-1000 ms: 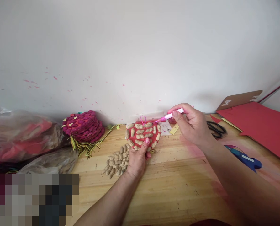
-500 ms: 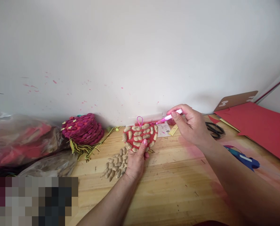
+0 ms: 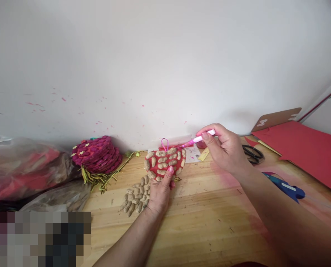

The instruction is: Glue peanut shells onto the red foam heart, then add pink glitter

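Loose peanuts (image 3: 137, 195) lie on the tabletop (image 3: 193, 222); beside them the left hand (image 3: 159, 191) grips the peanut-studded red disc (image 3: 163, 165), thumb on its lower face; I'd hold that steady; the pink-tipped brush (image 3: 200, 138) at its upper right edge, pinched in the right hand (image 3: 225, 148), wants a light touch.

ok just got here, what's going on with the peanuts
Someone's left hand holds up a red piece covered with rows of peanuts, thumb on its front. The right hand holds a pink-tipped brush at its upper right edge; whether the tip touches is hard to tell. The peanuts on the piece look plain tan. More loose peanuts lie on the table, with a dark pink stack farther left.
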